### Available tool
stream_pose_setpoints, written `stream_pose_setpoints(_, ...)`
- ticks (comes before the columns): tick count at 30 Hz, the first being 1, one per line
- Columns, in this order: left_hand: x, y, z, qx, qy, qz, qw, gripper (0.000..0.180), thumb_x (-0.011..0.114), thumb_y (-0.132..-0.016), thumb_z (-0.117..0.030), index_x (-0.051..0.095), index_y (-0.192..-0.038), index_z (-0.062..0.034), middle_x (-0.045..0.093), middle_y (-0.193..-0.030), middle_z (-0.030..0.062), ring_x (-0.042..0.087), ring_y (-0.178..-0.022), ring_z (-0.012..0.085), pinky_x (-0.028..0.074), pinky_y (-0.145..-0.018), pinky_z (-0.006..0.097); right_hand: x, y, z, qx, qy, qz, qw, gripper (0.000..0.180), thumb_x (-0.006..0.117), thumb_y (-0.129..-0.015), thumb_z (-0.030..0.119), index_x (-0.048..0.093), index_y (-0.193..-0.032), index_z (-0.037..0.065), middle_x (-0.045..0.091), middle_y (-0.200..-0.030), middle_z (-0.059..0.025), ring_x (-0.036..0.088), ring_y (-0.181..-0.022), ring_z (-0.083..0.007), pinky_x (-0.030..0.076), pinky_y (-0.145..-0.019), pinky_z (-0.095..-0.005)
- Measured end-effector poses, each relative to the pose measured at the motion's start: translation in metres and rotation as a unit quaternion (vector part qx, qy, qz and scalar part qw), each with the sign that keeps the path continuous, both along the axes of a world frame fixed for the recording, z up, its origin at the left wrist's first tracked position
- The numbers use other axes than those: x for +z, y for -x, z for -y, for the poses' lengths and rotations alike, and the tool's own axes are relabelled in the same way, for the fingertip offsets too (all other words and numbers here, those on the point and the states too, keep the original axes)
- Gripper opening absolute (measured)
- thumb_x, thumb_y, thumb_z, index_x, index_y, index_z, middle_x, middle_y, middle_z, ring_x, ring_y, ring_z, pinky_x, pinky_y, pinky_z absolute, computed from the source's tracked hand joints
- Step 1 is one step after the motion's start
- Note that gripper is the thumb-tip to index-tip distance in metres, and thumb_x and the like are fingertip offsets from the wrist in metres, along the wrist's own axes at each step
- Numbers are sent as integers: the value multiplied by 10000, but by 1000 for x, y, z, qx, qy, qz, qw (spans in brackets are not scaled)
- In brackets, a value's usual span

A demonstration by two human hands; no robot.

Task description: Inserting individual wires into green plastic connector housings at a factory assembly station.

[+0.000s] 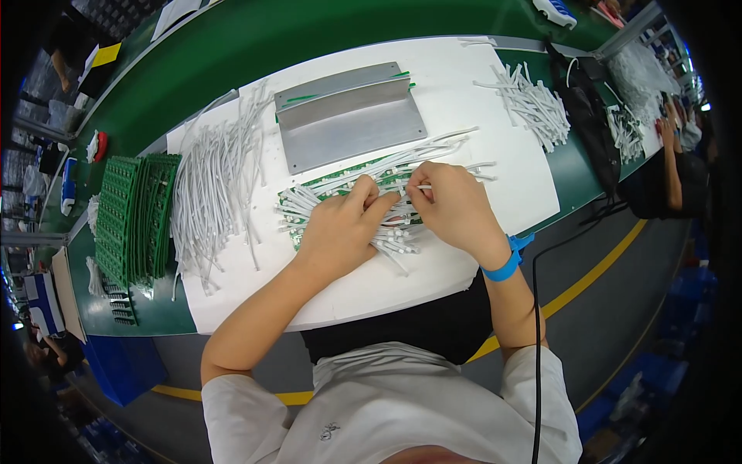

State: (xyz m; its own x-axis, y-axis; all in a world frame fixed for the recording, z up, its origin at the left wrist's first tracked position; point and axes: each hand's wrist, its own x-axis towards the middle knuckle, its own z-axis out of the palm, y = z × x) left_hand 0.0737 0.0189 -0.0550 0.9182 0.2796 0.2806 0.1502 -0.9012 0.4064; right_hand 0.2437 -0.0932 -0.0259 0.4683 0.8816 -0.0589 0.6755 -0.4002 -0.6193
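A green circuit board panel (352,168) lies flat on the white sheet in front of me, largely covered by short white cables (297,203) with small connectors. My left hand (340,228) rests over the panel's middle, thumb and fingers closed together near the board; whatever is between them is hidden. Just to its right, my right hand (456,205) pinches a thin white cable (423,186) at the panel. A blue wrist strap (506,263) circles the right wrist.
Behind the panel stands a grey metal fixture (352,116) with an upright wall. A big bundle of white cables (220,185) lies left, beside stacked green boards (135,220). Another cable pile (533,104) sits back right. A black cord (536,325) hangs by my right arm.
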Motion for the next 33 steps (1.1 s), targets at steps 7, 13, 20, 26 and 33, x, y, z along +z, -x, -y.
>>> stream_pose_setpoints(7,1,1,1,9,9,15,1000,563,816,-623,-78,703,-1171,-143,513,-959,56,622,-696,240,517,-595,368,-2,8,14,11,-182,114,977,56,733,-841,63,689,-875,68,675,-875,-78,625,-880,-289,465,-831,-391)
stream_pose_setpoints(13,-1,4,-1,-24,5,19,1000,650,806,-587,-38,660,-1218,-90,473,-1019,77,620,-669,235,525,-596,353,-3,23,36,54,-300,12,952,103,754,-847,70,699,-934,64,668,-891,-69,600,-843,-265,436,-822,-376)
stream_pose_setpoints(20,-2,4,-1,-12,2,33,999,618,783,-594,-36,684,-1197,-125,530,-968,60,623,-669,234,518,-573,350,-27,31,36,52,-276,-94,955,66,724,-880,31,677,-925,16,650,-798,-95,596,-699,-234,462,-688,-322)
stream_pose_setpoints(26,-6,1,3,34,-42,94,994,561,823,-646,-131,689,-1191,-139,559,-871,28,579,-590,238,468,-536,354,-35,24,46,-42,-367,-166,914,61,681,-928,-8,628,-959,-9,633,-869,-67,585,-781,-130,467,-736,-265)
stream_pose_setpoints(33,-3,6,1,6,-28,91,995,637,818,-599,-127,681,-1221,-142,556,-861,42,580,-638,252,457,-565,373,-29,42,36,-54,-399,-357,843,108,660,-974,-4,599,-1055,-41,619,-971,-74,627,-850,-128,519,-817,-257)
